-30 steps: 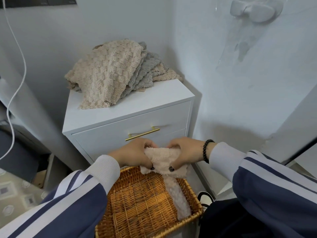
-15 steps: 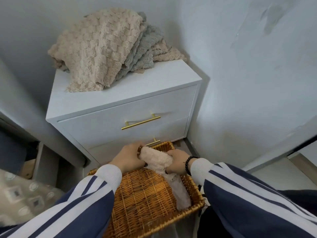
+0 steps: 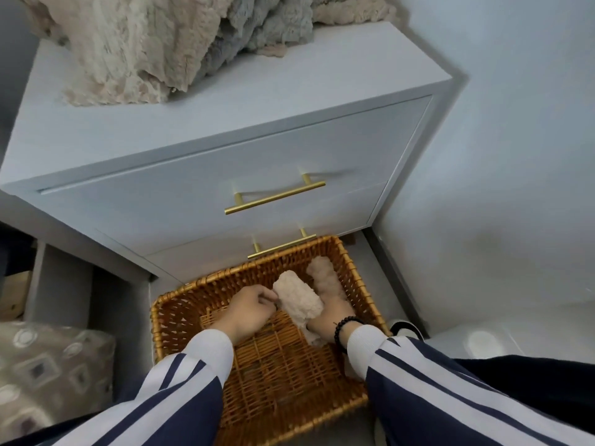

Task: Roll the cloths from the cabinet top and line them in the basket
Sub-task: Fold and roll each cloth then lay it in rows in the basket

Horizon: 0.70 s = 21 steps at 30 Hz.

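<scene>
While both hands grip a fluffy beige rolled cloth (image 3: 297,299), it hangs over the woven wicker basket (image 3: 170,320).

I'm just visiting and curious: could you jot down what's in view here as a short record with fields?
Place: white cabinet with brass handles, wicker basket on the floor before it
Cabinet top: heap of beige and grey cloths
In basket: one rolled cloth by the right wall
Hands: left hand and right hand hold a second rolled beige cloth inside the basket

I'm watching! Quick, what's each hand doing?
Left hand: pinching the rolled cloth.
Right hand: under the same cloth, grip hidden, cannot tell.
</scene>
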Tool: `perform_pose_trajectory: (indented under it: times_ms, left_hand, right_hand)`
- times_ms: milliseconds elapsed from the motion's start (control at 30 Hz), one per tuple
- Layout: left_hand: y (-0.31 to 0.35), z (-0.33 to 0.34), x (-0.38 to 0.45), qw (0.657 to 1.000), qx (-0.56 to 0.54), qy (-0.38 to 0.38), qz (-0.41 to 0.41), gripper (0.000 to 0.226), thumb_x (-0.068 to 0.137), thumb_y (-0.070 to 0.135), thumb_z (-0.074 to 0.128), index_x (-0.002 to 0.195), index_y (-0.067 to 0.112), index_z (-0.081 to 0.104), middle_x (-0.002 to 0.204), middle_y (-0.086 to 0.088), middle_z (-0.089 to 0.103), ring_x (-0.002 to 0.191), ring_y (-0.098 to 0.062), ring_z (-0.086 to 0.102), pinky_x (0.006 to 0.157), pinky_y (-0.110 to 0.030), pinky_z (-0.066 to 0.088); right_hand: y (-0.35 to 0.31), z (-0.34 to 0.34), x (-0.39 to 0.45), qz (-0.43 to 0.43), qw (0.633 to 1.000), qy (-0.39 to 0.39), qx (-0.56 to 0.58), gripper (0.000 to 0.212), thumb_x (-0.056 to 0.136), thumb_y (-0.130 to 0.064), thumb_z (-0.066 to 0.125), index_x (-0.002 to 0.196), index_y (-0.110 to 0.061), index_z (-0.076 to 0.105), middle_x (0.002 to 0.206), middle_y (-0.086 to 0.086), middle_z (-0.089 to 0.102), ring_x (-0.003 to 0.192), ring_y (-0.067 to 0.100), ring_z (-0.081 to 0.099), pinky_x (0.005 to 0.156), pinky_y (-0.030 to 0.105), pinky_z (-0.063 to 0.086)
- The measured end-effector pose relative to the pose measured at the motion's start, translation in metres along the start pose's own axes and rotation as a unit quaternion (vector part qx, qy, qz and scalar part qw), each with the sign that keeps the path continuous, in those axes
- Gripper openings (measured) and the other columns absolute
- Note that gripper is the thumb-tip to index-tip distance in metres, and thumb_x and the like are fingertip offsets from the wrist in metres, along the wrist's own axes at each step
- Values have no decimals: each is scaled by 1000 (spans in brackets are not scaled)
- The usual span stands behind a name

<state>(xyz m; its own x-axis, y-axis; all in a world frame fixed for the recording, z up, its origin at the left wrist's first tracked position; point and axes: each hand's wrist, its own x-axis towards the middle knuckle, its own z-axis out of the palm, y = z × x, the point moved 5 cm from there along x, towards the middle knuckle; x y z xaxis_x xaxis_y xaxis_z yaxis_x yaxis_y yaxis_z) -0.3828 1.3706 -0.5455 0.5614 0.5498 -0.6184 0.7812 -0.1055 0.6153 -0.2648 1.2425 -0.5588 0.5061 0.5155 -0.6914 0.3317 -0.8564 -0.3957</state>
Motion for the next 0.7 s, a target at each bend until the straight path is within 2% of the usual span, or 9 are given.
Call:
perform_pose_trajectory:
  times_ms: [100,200,233,300,367,467,567,633,700]
  left_hand:
    - [-6,11,13,997,-65,-7,-35,17,90,5,53,100,16,62,87,-6,70,90,-25,68,75,-31,51]
    - [-7,21,22,988,-138,-20,-68,19,94,5,51,86,20,61,87,-4,64,82,-19,64,71,-30,49]
    - [-8,25,26,984,-155,-29,-78,20,94,7,50,86,21,60,89,-5,64,81,-18,62,69,-30,47]
    - [-10,32,34,976,-192,-40,-99,13,96,12,51,97,21,61,95,-3,65,82,-15,63,68,-29,47]
    - [-11,40,42,964,-231,-51,-123,10,96,18,51,101,24,57,96,3,65,86,-14,65,69,-29,48]
    - [-8,51,55,949,-278,-62,-138,8,97,21,49,95,27,54,93,2,64,93,-21,64,77,-33,47]
    - [-8,58,67,947,-281,-61,-146,7,98,25,47,105,25,49,100,1,61,105,-25,60,90,-38,48]
    - [-7,63,72,944,-284,-67,-153,20,98,29,47,118,27,48,114,-2,58,112,-26,57,93,-39,49]
    - [-5,70,75,941,-288,-77,-161,34,97,30,46,131,24,47,126,-4,56,115,-26,55,92,-39,49]
  right_hand:
    - [0,13,13,15,1000,4,-20,22,89,-25,57,108,-15,61,109,5,64,101,24,60,86,28,49]
    - [-1,27,29,19,1000,15,-7,8,91,-22,54,94,-16,60,105,6,67,88,22,60,77,28,49]
    - [-2,32,35,21,1000,18,2,7,91,-21,54,89,-16,59,98,5,67,82,20,58,72,28,49]
    - [-4,36,41,25,999,30,24,10,89,-20,55,94,-13,61,86,3,65,77,19,57,65,28,47]
    - [-6,38,48,33,997,50,47,12,86,-20,56,92,-12,63,87,6,68,78,23,63,63,30,50]
    - [-6,42,57,41,994,75,63,12,88,-20,54,76,-19,57,87,6,69,77,23,64,65,30,52]
    - [-2,42,60,34,989,104,98,20,92,-18,50,74,-25,51,89,4,66,80,20,61,69,29,50]
    - [2,41,61,29,986,110,124,23,93,-17,49,73,-28,48,89,4,65,81,19,59,69,27,45]
    - [7,44,64,22,985,105,138,17,92,-15,50,79,-26,50,87,1,62,82,19,59,69,26,43]
